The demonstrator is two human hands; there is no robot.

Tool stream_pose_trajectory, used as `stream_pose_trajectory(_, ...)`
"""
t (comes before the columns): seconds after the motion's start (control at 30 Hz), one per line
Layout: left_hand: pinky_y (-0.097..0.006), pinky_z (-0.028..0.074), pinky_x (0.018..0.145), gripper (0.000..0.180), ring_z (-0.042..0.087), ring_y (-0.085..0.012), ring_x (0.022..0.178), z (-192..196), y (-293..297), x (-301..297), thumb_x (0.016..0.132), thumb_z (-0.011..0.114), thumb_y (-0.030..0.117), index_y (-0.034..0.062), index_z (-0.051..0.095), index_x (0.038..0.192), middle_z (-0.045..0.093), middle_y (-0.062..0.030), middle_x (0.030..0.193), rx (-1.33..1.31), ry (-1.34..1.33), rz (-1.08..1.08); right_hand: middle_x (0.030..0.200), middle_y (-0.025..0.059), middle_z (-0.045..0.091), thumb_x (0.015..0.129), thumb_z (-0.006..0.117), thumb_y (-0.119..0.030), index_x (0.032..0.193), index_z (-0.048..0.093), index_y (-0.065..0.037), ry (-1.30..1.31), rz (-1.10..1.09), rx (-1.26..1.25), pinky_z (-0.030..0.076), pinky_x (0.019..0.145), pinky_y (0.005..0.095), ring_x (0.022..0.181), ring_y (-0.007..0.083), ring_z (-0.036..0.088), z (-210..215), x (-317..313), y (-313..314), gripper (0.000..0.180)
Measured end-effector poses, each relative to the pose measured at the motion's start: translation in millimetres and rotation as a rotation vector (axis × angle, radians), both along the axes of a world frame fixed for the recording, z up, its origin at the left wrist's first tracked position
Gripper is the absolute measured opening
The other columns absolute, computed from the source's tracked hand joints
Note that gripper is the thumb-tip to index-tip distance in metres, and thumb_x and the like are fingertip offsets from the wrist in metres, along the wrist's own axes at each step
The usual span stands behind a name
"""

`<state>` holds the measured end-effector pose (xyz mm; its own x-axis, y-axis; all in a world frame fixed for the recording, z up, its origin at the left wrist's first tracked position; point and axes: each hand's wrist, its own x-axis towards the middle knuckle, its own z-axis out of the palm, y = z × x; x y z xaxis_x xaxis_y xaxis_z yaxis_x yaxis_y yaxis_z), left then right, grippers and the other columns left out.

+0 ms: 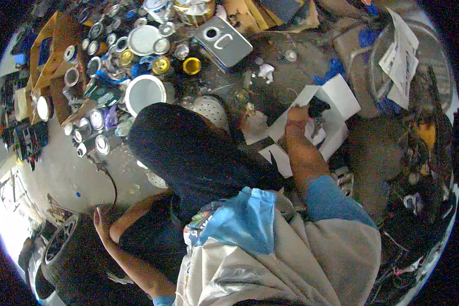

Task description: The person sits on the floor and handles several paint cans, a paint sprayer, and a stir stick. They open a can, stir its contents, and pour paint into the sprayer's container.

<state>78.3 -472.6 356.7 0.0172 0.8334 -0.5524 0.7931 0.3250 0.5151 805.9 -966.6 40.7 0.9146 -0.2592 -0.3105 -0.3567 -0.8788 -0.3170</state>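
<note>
One white carton (pixel 336 130) sits open beneath my right hand (pixel 297 116); my left hand (pixel 101 223) is well apart. I can't tell if either pinches anything. Pressing unbraced could tip the carton.

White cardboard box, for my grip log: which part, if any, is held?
Cannot be told: the right hand is over the white cardboard box, grip unclear.

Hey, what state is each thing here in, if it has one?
White box: open, flaps spread.
Right hand: at the white box, grip unclear.
Left hand: away from the box, nothing visibly held.
White bucket: looks open.
Yellow can: open.
Grey rectangular can: handle side up, closure unclear.
</note>
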Motion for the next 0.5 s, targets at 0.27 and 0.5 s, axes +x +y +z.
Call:
stream_pose_trajectory(0.27,-0.030,0.049,0.076,0.043,0.057,-0.0125,0.087,-4,-21,24,0.108,0.057,0.044,0.0035,0.066,0.117,0.067,-0.0032,0.102,0.206,-0.016,-0.158,0.136,0.0265,0.053,0.087,0.081,-0.029,0.142,0.048,-0.007,-0.649,0.046,0.017,0.039,0.109,0.0562,0.129,0.0451,0.048,85,-21,93,0.068)
stream_pose_trajectory(0.5,-0.029,0.049,0.078,0.044,0.058,-0.0135,0.088,20,-24,68,0.107,0.057,0.044,0.0030,0.066,0.118,0.066,-0.0035,0.099,0.044,0.011,0.111,0.128,0.0195,0.060,0.095,0.073,-0.017,0.130,0.058,-0.003,-0.890,0.525,0.502,0.041,0.108,0.0505,0.124,0.0377,0.054,199,25,238,0.041)
